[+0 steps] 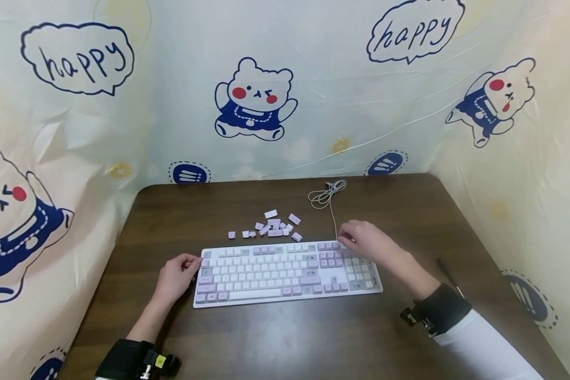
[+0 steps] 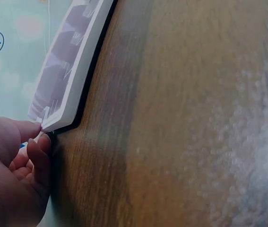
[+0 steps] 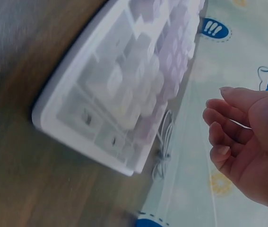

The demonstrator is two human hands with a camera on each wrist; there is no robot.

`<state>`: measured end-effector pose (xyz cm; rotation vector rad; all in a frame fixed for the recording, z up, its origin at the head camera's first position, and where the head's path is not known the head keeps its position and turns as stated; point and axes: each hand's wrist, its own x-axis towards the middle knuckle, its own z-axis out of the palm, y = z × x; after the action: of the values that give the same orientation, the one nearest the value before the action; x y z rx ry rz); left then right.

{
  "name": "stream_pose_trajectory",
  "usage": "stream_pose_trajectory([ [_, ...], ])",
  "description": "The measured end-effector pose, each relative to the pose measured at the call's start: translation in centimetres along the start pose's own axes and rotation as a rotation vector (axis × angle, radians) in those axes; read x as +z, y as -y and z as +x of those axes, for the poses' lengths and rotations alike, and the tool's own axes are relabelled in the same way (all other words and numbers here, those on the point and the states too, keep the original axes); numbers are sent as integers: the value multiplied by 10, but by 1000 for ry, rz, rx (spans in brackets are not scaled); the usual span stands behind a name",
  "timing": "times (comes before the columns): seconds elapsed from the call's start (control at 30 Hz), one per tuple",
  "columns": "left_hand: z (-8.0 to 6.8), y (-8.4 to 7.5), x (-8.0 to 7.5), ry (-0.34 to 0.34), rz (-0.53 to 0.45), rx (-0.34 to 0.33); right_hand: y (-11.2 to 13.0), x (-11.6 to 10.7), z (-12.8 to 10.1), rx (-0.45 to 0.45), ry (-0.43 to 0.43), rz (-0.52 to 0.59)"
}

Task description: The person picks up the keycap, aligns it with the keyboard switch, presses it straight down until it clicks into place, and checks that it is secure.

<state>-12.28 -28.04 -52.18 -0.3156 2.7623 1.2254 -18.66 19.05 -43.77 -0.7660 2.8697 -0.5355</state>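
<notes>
A white keyboard with white and lilac keycaps lies on the table, several key spots bare. At its left edge my left hand pinches the frame; in the left wrist view the thumb rests on the keyboard's corner with the index finger against its side. My right hand hovers over the back right part, near where the cable leaves. Seen from the right wrist, that hand has loosely curled fingers with nothing between them. Bare switches show at the keyboard's near corner there.
Loose white and lilac keycaps lie scattered behind the keyboard. A coiled grey cable sits at the back of the brown table. Beside the right forearm lies a thin dark tool. A printed curtain surrounds the table.
</notes>
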Motion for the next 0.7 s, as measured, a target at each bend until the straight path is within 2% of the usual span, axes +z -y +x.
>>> stream_pose_trajectory([
  [0.3, 0, 4, 0, -6, 3, -2, -17, -3, 16, -1, 15, 23],
  [0.53, -1, 4, -2, 16, 17, -18, -19, 3, 33, -112, 25, 41],
  [0.7, 0, 3, 0, 29, 14, -19, -14, 4, 44, -120, 41, 48],
])
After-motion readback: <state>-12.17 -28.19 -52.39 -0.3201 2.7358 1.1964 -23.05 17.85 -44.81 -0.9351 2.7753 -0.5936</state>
